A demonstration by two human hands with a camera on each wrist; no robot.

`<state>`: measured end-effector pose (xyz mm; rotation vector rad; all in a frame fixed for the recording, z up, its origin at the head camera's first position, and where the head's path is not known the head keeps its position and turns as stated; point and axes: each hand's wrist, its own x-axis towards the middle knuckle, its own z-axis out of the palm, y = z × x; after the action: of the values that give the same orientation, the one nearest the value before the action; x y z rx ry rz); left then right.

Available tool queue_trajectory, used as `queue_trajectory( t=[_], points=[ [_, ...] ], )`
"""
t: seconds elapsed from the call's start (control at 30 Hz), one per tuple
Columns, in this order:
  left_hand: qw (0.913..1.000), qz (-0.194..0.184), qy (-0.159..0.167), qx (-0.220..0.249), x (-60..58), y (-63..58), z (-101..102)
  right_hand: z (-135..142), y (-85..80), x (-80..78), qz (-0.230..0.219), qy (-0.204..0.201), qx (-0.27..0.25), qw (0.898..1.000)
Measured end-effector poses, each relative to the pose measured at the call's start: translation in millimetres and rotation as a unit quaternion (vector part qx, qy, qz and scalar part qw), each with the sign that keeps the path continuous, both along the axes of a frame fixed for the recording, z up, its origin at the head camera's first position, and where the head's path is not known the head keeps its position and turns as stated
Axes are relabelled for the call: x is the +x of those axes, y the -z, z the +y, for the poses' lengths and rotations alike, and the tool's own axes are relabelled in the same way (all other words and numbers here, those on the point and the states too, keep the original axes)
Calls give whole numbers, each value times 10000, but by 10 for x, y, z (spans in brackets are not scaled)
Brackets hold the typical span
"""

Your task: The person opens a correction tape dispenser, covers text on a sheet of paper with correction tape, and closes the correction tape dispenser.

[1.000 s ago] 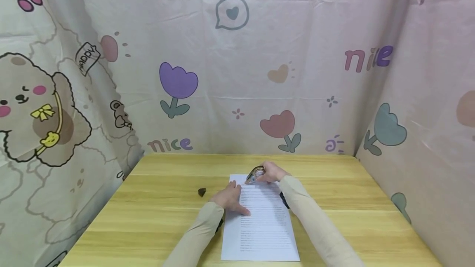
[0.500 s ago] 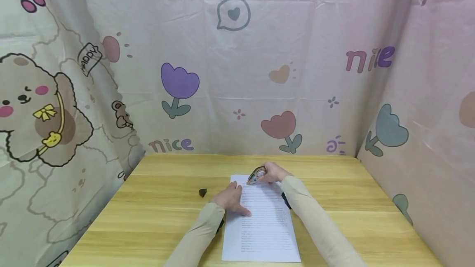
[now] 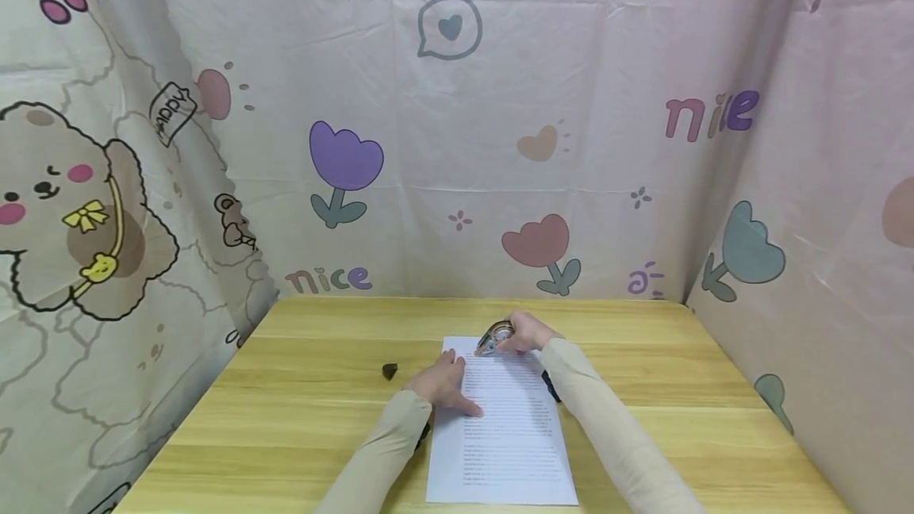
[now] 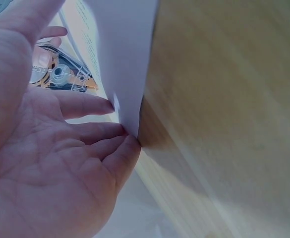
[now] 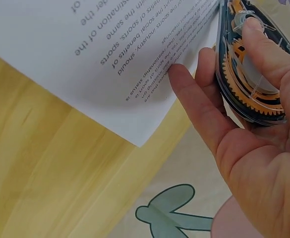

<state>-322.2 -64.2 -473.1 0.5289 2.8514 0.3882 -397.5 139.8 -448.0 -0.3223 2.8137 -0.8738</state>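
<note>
A printed sheet of paper [image 3: 507, 435] lies lengthwise on the wooden table. My right hand [image 3: 527, 331] grips a correction tape dispenser [image 3: 493, 337], whose tip meets the sheet near its top left, at the first printed lines. In the right wrist view the dispenser [image 5: 251, 74] shows a clear case with orange gears, held between thumb and fingers. My left hand [image 3: 441, 381] rests on the sheet's left edge with fingers spread and extended. Seen from the left wrist, its fingertips touch the paper's edge [image 4: 125, 64], and the dispenser's orange tip [image 4: 91, 83] is just beyond.
A small dark cap-like piece [image 3: 389, 371] lies on the table [image 3: 307, 419] to the left of the paper. Patterned cloth [image 3: 428, 141] hangs behind the table's back edge and along both sides.
The whole head view shifts very slightly. Both hands, the paper and the correction tape dispenser stay in nearly the same places.
</note>
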Motion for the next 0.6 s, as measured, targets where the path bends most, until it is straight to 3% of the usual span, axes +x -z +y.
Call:
queue_trajectory(
  t=[0.6],
  points=[
    [10000, 2, 21, -2, -9, 14, -25, 58, -4, -2, -160, 115, 116, 9997]
  ],
)
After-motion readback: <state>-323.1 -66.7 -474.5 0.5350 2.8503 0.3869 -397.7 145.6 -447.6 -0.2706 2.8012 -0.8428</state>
